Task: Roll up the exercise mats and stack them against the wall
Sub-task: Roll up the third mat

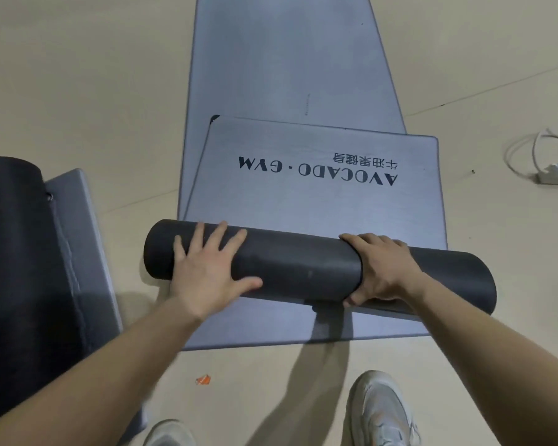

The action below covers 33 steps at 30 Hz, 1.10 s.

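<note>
Roll (303,265) nearly complete: I press my left hand (207,268) flat on it, right hand (384,268) gripping; second mat (287,59) beneath lies unrolled.

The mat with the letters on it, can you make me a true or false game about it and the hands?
1. The left hand lies flat on the dark roll with its fingers spread. True.
2. The right hand is off the dark roll. False: its fingers are curled round it.
3. The lettered mat lies on top of a longer grey mat. True.
4. The lettered mat is rolled up all the way. False: the part with the letters lies flat.
5. A white cable lies on the floor at the right. True.
</note>
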{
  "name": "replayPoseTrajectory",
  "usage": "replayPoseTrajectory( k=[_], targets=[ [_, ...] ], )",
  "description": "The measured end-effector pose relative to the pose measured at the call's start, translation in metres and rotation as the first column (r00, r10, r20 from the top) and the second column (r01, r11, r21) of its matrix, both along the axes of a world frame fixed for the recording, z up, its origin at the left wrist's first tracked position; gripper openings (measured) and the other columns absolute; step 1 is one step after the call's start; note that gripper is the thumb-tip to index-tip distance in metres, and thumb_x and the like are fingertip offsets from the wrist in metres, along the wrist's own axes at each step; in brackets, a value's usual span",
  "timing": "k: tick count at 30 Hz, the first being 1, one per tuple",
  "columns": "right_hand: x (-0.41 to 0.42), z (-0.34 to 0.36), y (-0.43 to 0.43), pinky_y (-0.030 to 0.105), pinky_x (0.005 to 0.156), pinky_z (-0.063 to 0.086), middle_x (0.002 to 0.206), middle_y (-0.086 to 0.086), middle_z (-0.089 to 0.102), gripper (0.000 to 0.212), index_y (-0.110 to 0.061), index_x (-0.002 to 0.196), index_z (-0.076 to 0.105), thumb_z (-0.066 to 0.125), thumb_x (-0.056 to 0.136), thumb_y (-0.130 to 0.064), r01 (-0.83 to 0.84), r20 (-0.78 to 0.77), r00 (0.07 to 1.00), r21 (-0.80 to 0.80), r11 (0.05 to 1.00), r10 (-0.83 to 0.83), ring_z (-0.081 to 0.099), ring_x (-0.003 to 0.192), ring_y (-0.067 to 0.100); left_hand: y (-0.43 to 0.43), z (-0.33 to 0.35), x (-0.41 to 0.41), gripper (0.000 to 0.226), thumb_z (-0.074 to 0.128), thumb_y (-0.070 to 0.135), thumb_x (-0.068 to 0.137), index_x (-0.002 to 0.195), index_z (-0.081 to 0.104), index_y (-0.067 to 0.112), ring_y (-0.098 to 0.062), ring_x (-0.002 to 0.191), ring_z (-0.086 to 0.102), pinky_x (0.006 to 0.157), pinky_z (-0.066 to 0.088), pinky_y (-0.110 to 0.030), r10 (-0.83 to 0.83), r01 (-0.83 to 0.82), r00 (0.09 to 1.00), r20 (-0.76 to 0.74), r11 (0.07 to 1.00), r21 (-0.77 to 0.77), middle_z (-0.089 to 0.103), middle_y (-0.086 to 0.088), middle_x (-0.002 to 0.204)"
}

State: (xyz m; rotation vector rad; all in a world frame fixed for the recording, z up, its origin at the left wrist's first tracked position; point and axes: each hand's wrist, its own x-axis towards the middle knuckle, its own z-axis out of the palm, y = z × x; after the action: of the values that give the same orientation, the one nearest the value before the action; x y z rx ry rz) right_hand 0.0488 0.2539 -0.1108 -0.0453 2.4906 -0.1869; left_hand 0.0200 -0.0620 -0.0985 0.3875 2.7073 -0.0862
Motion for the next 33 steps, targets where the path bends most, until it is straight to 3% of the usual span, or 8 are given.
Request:
replayPoseTrajectory(
  k=[2,8,11,15,23,26,30,33],
  targets=[
    [-0.005,0.000,-0.001,0.054,0.118,0.023,0.155,-0.001,0.036,0.133,-0.041,0.156,0.018,0.074,0.042,-0.081,-0.012,-0.042,0.999,0.026,1.000,0.013,0.031,0.143,0.025,-0.001,-0.012,0.011,0.135,0.058,0.093,0.062,0.161,-0.010,0.032,-0.040,0.155,-0.012,0.118,0.001,-0.070,-0.035,0.037,0.999,0.022,0.996,-0.087,-0.009,-0.005,0.171],
    [0.018,-0.034,-0.016,0.069,0.110,0.023,0.154,0.020,0.035,0.136,-0.019,0.158,0.025,0.092,0.044,-0.051,0.023,-0.432,0.898,0.227,0.974,0.080,0.034,0.140,0.045,0.004,-0.025,-0.084,0.131,0.065,0.091,0.055,0.160,0.005,0.041,-0.029,0.156,0.005,0.124,0.005,-0.056,-0.128,0.122,0.991,0.041,0.984,0.133,0.012,0.004,0.170],
    [-0.041,-0.024,0.001,0.059,0.109,0.030,0.146,0.007,0.044,0.138,-0.030,0.154,0.023,0.076,0.036,-0.079,-0.010,-0.351,0.933,0.208,0.978,0.084,0.044,0.131,0.035,0.001,-0.039,-0.084,0.133,0.048,0.099,0.054,0.161,0.003,0.034,-0.033,0.155,0.011,0.125,0.009,-0.056,-0.192,0.199,0.977,-0.093,0.977,0.074,0.014,-0.003,0.169],
    [-0.084,-0.015,0.012,0.052,0.106,0.038,0.138,0.001,0.049,0.133,-0.039,0.148,0.021,0.076,0.036,-0.084,-0.074,-0.178,0.978,0.176,0.982,0.105,0.050,0.124,0.031,0.018,-0.036,-0.096,0.134,0.066,0.092,0.047,0.154,0.014,0.030,-0.035,0.139,0.038,0.116,0.029,-0.057,-0.226,0.221,0.964,-0.141,0.974,-0.048,0.034,-0.004,0.157],
    [-0.023,0.001,-0.010,0.057,0.111,0.034,0.141,-0.003,0.048,0.132,-0.041,0.150,0.019,0.079,0.040,-0.084,-0.272,0.075,0.961,0.081,0.959,0.267,0.051,0.126,0.028,-0.002,-0.011,0.014,0.122,0.053,0.096,0.049,0.148,0.021,0.033,-0.029,0.114,0.055,0.098,0.046,-0.046,-0.180,0.198,0.973,0.146,0.973,-0.122,0.047,0.003,0.138],
    [0.030,-0.008,-0.015,0.067,0.117,0.016,0.160,0.005,0.028,0.143,-0.032,0.157,0.005,0.080,0.045,-0.078,-0.185,-0.080,0.977,0.152,0.971,0.198,0.030,0.146,0.032,-0.001,-0.003,0.002,0.124,0.058,0.096,0.041,0.145,0.028,0.035,-0.026,0.110,0.059,0.092,0.050,-0.043,-0.211,0.236,0.950,0.232,0.968,-0.085,0.053,0.006,0.131],
    [0.073,-0.032,-0.019,0.070,0.113,0.015,0.162,0.019,0.022,0.152,-0.022,0.161,0.005,0.093,0.041,-0.051,-0.063,-0.294,0.949,0.183,0.981,0.116,0.020,0.150,0.042,0.002,0.007,-0.043,0.123,0.076,0.089,0.030,0.141,0.044,0.046,-0.020,0.117,0.061,0.097,0.051,-0.040,-0.097,0.072,0.894,0.438,0.995,0.072,0.063,0.012,0.134],
    [0.024,-0.024,-0.011,0.066,0.116,0.014,0.161,0.011,0.027,0.143,-0.029,0.159,0.012,0.077,0.040,-0.075,-0.042,-0.253,0.965,0.084,0.996,0.062,0.023,0.149,0.035,-0.006,0.003,-0.025,0.112,0.061,0.093,0.055,0.151,0.040,0.040,-0.021,0.138,0.047,0.110,0.040,-0.043,0.117,-0.131,0.986,0.120,0.985,0.116,0.049,0.010,0.153]
  ],
)
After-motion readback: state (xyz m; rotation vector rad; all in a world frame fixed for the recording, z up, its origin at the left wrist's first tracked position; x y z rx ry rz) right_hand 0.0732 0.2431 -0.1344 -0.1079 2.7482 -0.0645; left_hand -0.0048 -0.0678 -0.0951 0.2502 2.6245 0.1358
